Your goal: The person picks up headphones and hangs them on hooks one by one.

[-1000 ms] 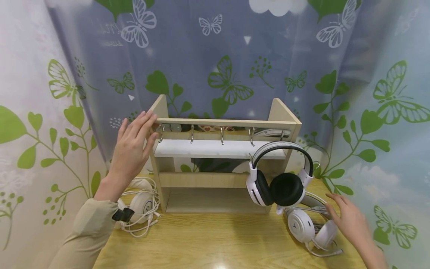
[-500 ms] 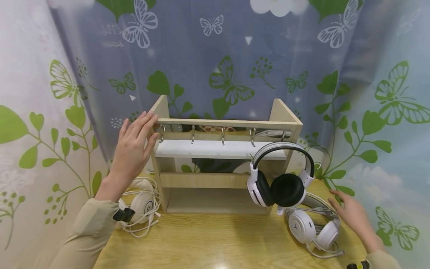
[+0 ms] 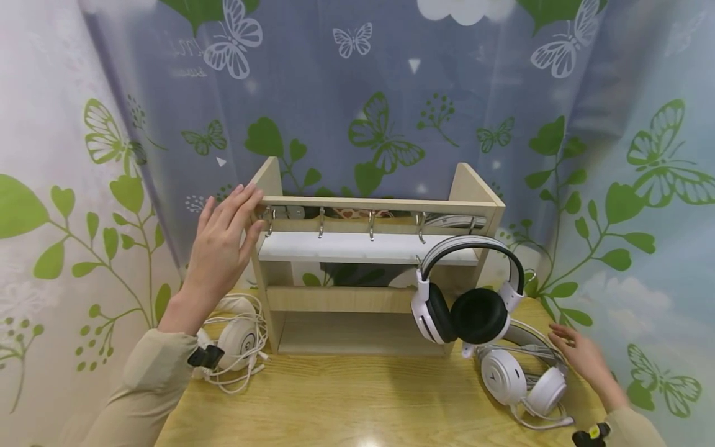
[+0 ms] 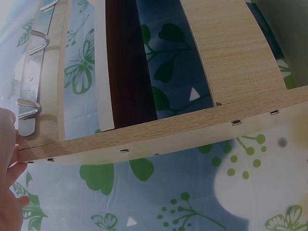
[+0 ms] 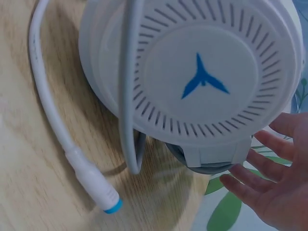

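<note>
In the head view my left hand (image 3: 220, 245) holds the upper left corner of a small wooden desk shelf (image 3: 352, 299), thumb at the front and fingers along the outer side. The left wrist view shows the shelf's side panel (image 4: 168, 122) and fingers (image 4: 9, 171) at its corner. My right hand (image 3: 581, 354) is beside a white headset (image 3: 503, 375) lying on the table at right. Its fingers are spread near the earcup (image 5: 202, 77) in the right wrist view; contact is unclear. A white-and-black headset (image 3: 427, 310) hangs at the shelf's right.
Several metal hooks (image 3: 371, 225) line the shelf's top rail. Another white headset (image 3: 237, 338), wrapped in its cable, lies left of the shelf on the wooden table (image 3: 357, 397). A patterned curtain (image 3: 313, 81) stands behind and at both sides.
My right hand has shifted slightly right, away from the lying headset's earcup, and its fingers have bent a little. The left hand stays on the shelf corner.
</note>
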Demonstrator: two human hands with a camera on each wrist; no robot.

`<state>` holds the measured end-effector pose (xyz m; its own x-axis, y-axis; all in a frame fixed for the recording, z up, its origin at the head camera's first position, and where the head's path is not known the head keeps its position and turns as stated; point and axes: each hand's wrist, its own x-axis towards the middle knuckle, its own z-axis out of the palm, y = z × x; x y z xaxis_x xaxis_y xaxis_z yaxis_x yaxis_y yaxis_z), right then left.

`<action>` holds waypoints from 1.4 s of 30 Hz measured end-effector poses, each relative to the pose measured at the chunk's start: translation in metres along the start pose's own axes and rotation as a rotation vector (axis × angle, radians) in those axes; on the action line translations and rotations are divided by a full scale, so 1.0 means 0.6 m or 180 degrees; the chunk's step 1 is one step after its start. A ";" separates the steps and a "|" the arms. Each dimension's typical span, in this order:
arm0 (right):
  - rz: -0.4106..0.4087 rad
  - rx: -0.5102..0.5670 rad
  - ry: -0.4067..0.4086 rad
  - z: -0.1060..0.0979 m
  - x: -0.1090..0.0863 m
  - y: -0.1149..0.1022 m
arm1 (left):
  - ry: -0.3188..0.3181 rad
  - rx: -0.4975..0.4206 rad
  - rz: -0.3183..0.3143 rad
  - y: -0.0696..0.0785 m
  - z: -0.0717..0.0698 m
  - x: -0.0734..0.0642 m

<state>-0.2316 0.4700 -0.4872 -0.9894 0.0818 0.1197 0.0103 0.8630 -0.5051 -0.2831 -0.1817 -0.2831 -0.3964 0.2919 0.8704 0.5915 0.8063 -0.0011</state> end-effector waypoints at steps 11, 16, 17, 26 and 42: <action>0.0329 0.0469 -0.0461 0.006 0.001 0.014 | 0.0003 -0.0022 0.0006 0.000 -0.002 -0.001; 0.0546 0.0572 -0.0618 0.007 0.001 0.018 | -0.0008 -0.0015 0.0007 0.000 -0.001 -0.001; 0.0589 0.0580 -0.0638 0.007 0.001 0.020 | -0.0005 -0.0017 0.0006 0.000 -0.001 -0.001; 0.0846 0.0887 -0.0825 0.010 0.006 0.026 | 0.0002 -0.0011 0.0011 0.000 -0.001 -0.001; 0.0891 0.0837 -0.0797 0.008 0.005 0.025 | 0.0007 0.0019 0.0025 -0.001 0.000 -0.001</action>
<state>-0.2350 0.4810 -0.4984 -0.9586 0.1429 -0.2462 0.2771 0.6664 -0.6922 -0.2829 -0.1825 -0.2837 -0.3903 0.2972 0.8714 0.5903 0.8071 -0.0109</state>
